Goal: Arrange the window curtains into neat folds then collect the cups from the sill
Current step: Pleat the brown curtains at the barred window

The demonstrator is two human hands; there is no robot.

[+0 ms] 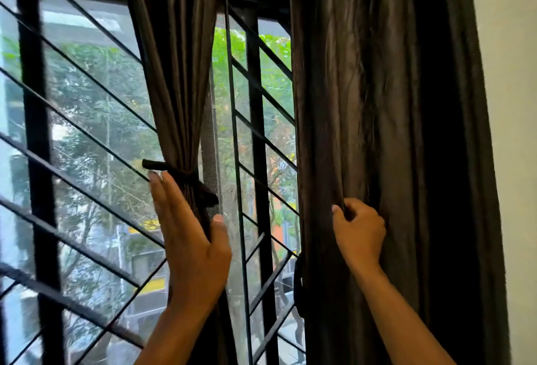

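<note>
Two dark brown curtains hang at the window. The left curtain [177, 74] is gathered into a narrow bundle by a dark tie-back band [186, 178]. My left hand [189, 242] cups this bundle just below the band, fingers straight along its left side and thumb on its right. The right curtain [377, 103] hangs loose in broad wrinkled folds. My right hand [359, 232] grips a fold near its left edge, fingers curled round the cloth. No cups and no sill are in view.
Black metal window bars [87, 138] run slanted across the glass behind the curtains, with a vertical frame post [258, 161] between them. A pale wall [511, 132] stands to the right of the right curtain. Trees and buildings show outside.
</note>
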